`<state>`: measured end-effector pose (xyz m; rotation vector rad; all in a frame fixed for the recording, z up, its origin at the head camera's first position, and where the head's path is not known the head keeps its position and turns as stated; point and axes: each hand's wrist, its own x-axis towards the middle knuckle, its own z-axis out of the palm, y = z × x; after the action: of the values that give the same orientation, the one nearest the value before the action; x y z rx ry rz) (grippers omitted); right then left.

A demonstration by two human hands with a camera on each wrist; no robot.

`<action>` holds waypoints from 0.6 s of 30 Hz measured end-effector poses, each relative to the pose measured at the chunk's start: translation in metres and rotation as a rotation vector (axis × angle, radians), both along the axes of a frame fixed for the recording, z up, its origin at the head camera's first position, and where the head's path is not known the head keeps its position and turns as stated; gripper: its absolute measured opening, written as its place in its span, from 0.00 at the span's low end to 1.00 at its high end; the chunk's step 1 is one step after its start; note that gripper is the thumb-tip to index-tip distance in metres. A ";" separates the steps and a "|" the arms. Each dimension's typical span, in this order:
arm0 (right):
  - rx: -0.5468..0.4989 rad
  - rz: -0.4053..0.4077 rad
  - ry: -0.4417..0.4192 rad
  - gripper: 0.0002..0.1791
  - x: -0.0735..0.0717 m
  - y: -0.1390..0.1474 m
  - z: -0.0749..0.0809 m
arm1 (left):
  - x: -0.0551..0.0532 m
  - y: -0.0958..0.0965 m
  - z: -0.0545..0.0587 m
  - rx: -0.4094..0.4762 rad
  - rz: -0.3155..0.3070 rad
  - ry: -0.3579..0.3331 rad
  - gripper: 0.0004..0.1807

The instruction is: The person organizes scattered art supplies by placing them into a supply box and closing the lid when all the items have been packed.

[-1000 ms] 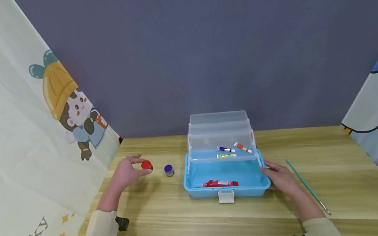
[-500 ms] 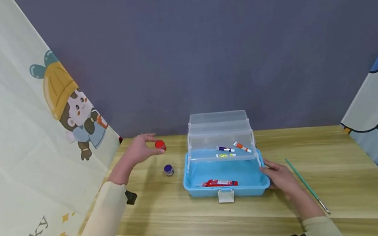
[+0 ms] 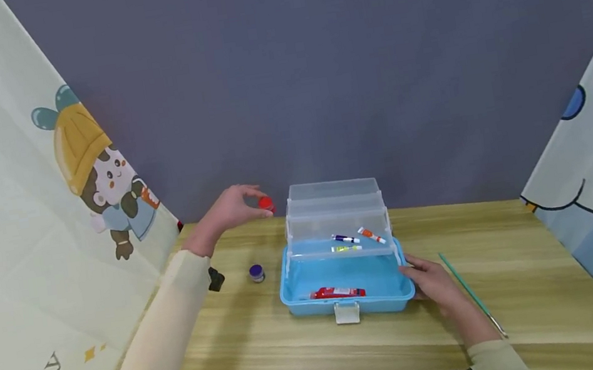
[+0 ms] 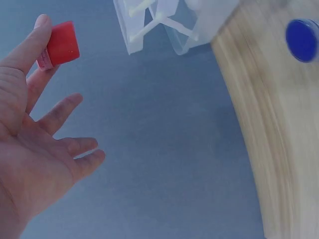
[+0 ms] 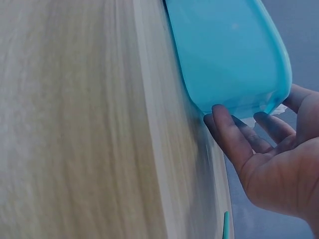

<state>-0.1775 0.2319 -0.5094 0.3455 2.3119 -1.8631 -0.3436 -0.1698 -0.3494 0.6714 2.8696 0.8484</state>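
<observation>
My left hand (image 3: 234, 206) pinches a small red paint jar (image 3: 266, 204) between thumb and finger, raised at the back left of the box. Its other fingers are spread, as the left wrist view shows. A light-blue storage box (image 3: 314, 309) stands with its clear tiered trays (image 3: 338, 222) folded up. At its right end my right hand (image 3: 434, 279) holds the side, thumb over the rim and fingers against the outer wall (image 5: 229, 55). Purple (image 3: 346, 239), orange (image 3: 371, 236) and yellow paint tubes (image 3: 346, 248) lie in a tray. A red paint tube (image 3: 338, 293) lies in the box's bottom.
A paint jar with a purple lid (image 3: 256, 273) stands on the wooden table (image 3: 310, 366) left of the box. To the right lies a green-handled paintbrush (image 3: 472, 293). A dark cloth (image 3: 316, 81) hangs behind the table, with printed cloths (image 3: 5, 219) at the sides.
My left hand has carried the red paint jar up and to the right, from beside the purple-lidded jar toward the raised trays. My right hand keeps its place on the box. The head view has shifted slightly.
</observation>
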 end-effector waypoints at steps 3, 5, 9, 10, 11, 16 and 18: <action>-0.003 -0.003 -0.007 0.35 -0.002 -0.001 0.000 | -0.007 0.009 0.002 0.021 -0.008 -0.027 0.33; -0.004 -0.001 -0.007 0.35 -0.004 -0.001 0.000 | -0.012 0.015 0.002 0.026 -0.008 -0.041 0.34; -0.017 -0.003 0.002 0.35 -0.004 0.000 0.002 | -0.022 0.027 0.000 0.044 0.007 -0.061 0.34; -0.018 -0.007 0.004 0.35 -0.004 0.000 0.003 | -0.024 0.030 -0.001 0.053 0.012 -0.068 0.34; -0.020 -0.009 0.006 0.35 -0.004 0.001 0.003 | -0.026 0.033 -0.003 0.064 0.017 -0.075 0.33; -0.030 -0.007 -0.001 0.34 -0.003 0.000 0.003 | -0.032 0.044 -0.010 0.104 0.034 -0.097 0.31; -0.036 -0.008 -0.007 0.34 -0.002 -0.001 0.002 | -0.033 0.047 -0.012 0.108 0.038 -0.100 0.30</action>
<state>-0.1797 0.2310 -0.5073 0.3565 2.2729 -1.9011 -0.3770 -0.1229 -0.3618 0.5683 2.7726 1.0184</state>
